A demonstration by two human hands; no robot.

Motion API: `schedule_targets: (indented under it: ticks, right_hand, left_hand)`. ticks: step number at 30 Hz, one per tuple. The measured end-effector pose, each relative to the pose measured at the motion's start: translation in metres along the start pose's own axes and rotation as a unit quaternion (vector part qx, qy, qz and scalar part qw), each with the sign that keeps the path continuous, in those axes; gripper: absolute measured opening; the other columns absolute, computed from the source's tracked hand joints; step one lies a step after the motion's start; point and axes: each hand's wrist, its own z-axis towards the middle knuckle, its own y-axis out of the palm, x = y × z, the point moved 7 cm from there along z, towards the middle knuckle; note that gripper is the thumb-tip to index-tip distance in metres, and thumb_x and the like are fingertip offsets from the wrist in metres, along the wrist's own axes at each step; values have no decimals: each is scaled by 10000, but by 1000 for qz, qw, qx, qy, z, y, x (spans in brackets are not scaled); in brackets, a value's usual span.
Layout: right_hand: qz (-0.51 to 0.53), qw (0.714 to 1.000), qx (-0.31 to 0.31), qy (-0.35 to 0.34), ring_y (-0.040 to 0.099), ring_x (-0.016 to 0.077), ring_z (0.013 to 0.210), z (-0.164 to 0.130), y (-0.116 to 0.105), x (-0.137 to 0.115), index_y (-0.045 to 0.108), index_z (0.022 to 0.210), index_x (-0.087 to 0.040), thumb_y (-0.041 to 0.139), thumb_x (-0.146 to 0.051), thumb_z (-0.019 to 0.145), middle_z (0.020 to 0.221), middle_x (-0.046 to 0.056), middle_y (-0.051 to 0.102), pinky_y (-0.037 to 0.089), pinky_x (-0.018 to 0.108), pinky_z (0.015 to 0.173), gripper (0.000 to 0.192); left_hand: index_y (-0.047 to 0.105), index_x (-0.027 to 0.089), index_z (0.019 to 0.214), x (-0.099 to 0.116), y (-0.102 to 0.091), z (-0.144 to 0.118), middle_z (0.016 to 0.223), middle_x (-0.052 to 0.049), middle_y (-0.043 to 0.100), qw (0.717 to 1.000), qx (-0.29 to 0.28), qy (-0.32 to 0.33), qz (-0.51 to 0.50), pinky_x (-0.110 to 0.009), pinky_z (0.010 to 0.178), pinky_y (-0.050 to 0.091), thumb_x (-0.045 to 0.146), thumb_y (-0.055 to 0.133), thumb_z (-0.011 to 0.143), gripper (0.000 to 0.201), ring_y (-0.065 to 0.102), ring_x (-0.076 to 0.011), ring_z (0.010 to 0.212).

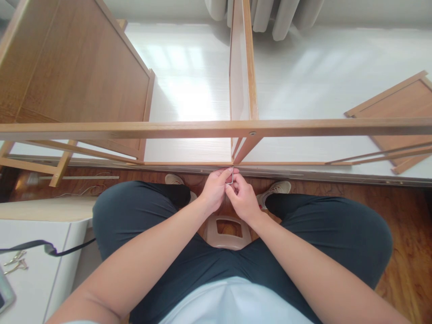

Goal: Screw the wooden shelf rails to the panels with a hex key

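Close together in the middle of the head view, both my hands are at the lower joint of an upright wooden frame. My left hand (215, 188) is closed, its thumb and fingertips pinching a thin, L-shaped metal hex key (231, 182). From the other side, my right hand (243, 197) is closed as well, thumb and fingers on the same key. One end of the key points at the joint below the divider (248, 148); its tip cannot be made out. A long wooden rail (162, 130) with a bolt head (252, 133) runs across above my hands.
A large wooden panel (84, 67) stands at the left, and a smaller panel (405, 105) lies at the right on the white surface (297, 90). Curtains (283, 18) hang behind. Under me is a plastic stool (216, 234). Metal pieces (16, 262) rest on a white cabinet (37, 279).
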Motion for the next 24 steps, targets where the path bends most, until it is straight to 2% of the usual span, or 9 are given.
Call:
schedule_targets:
  ticks: [12,24]
  right_hand:
    - [3,1000,-5,6,612,190,644,0,0,0,579,974,-244,570,-356,945,730,-9,681,422,297,661,116]
    - [-1,1000,-15,6,545,178,580,-1,0,0,529,936,-251,518,-390,978,632,-35,579,381,286,614,146]
  left_hand:
    - [766,98,867,1,0,0,669,-25,677,1000,-3,1,1,-259,578,515,320,862,745,271,620,-137,591]
    - [775,94,871,1,-2,0,663,-35,676,1000,1,6,13,-235,501,462,315,831,780,246,605,-130,546]
